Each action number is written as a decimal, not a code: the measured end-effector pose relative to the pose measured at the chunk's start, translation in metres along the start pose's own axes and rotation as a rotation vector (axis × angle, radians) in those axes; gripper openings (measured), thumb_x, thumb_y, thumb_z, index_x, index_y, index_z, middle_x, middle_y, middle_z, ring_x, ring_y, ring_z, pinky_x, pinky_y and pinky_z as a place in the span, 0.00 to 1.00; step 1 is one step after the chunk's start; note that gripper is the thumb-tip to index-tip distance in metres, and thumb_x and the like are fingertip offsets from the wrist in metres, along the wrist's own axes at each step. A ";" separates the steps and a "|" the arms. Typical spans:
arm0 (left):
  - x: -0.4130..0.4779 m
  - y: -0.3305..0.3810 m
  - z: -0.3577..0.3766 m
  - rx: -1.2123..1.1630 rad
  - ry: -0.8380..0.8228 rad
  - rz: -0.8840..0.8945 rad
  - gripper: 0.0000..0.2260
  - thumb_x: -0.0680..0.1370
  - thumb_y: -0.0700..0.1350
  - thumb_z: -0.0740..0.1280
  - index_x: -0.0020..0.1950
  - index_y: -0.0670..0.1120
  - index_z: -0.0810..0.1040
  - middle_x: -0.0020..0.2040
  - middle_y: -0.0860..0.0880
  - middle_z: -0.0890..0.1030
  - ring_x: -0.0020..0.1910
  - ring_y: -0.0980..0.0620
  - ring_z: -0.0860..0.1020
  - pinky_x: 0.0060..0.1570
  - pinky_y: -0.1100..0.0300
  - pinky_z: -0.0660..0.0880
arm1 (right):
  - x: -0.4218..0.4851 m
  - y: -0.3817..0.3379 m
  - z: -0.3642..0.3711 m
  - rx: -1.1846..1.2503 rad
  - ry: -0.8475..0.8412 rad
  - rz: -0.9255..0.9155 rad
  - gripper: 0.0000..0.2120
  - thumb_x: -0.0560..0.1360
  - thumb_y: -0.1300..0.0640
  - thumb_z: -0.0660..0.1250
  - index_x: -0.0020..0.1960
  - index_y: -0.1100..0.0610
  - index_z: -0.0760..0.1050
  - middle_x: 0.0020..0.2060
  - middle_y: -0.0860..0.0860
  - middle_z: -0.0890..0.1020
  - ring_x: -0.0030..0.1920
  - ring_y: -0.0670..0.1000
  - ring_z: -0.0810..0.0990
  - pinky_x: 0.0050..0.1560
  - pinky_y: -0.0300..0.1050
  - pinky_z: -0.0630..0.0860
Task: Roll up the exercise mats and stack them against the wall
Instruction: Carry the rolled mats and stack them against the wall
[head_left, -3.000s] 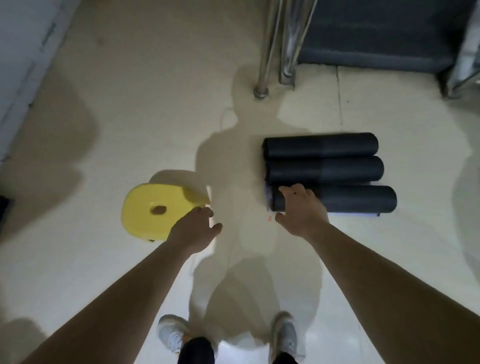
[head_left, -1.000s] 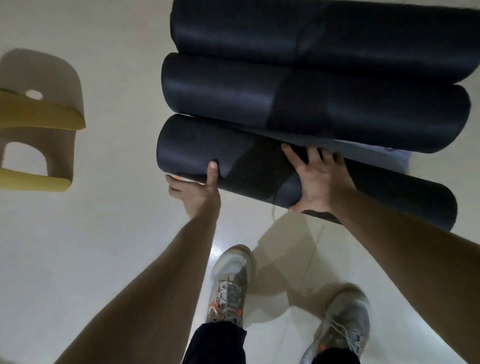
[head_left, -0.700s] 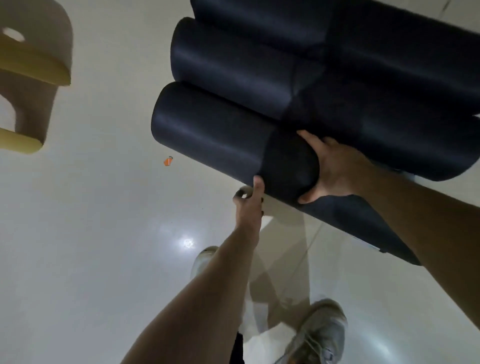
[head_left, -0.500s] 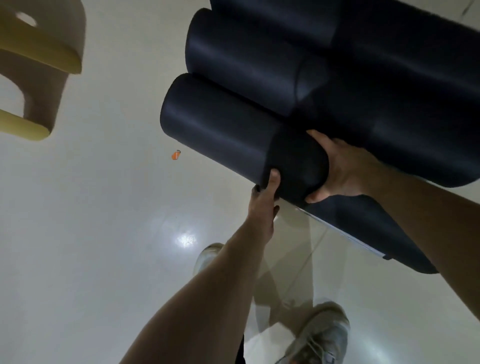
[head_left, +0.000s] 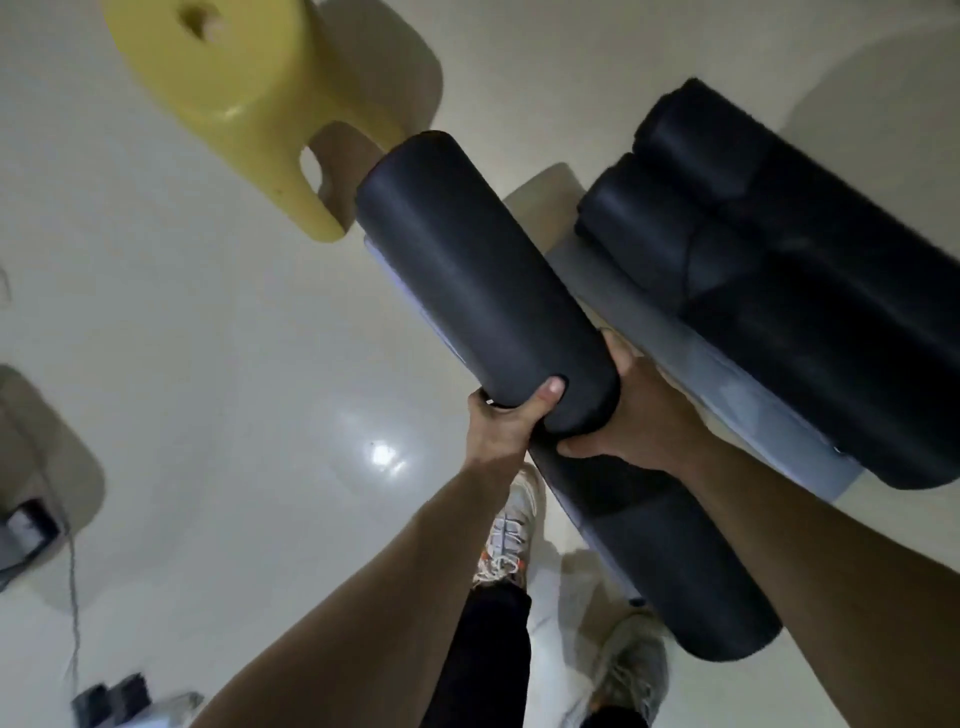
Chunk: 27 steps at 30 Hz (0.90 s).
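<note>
While left hand (head_left: 506, 423) and right hand (head_left: 641, 415) both curl round its middle, mat (head_left: 467, 275) runs diagonally across frame centre; two more rolls (head_left: 779, 291) lie upper right, stool (head_left: 244, 88) upper left.

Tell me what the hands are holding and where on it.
The left hand and right hand both grip one rolled black mat around its middle.

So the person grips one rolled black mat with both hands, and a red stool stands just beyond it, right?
Not quite: the stool is yellow, not red, as the head view shows. The rest holds: the left hand and the right hand both grip one rolled black mat, with the stool just beyond it.
</note>
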<state>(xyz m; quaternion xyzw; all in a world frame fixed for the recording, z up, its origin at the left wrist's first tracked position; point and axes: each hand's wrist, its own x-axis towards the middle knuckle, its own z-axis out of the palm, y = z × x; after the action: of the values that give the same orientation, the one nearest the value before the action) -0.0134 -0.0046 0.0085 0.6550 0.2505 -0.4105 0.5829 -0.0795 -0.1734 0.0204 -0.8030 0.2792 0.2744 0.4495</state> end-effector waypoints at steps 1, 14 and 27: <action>-0.020 0.029 -0.024 -0.015 0.018 0.022 0.46 0.55 0.62 0.86 0.66 0.42 0.76 0.59 0.46 0.85 0.57 0.47 0.84 0.60 0.47 0.80 | -0.006 -0.037 -0.001 0.002 -0.017 -0.019 0.66 0.46 0.30 0.82 0.77 0.33 0.51 0.66 0.46 0.74 0.63 0.52 0.77 0.62 0.57 0.78; -0.201 0.334 -0.312 -0.139 0.310 0.181 0.19 0.67 0.60 0.80 0.51 0.50 0.84 0.46 0.56 0.88 0.45 0.56 0.86 0.55 0.50 0.82 | -0.061 -0.516 0.016 -0.066 -0.212 -0.319 0.56 0.54 0.27 0.77 0.76 0.29 0.55 0.69 0.39 0.75 0.68 0.48 0.76 0.68 0.54 0.74; -0.150 0.600 -0.494 -0.222 0.553 0.241 0.37 0.52 0.75 0.78 0.51 0.51 0.86 0.45 0.54 0.87 0.47 0.49 0.86 0.54 0.48 0.83 | 0.065 -0.843 0.020 0.007 -0.318 -0.471 0.35 0.55 0.31 0.80 0.58 0.22 0.68 0.57 0.32 0.82 0.58 0.41 0.82 0.64 0.49 0.78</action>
<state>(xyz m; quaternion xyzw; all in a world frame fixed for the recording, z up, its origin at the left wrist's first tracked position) 0.5115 0.3796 0.4592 0.6991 0.3634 -0.1153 0.6050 0.5474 0.2023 0.4462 -0.7911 0.0119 0.2838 0.5418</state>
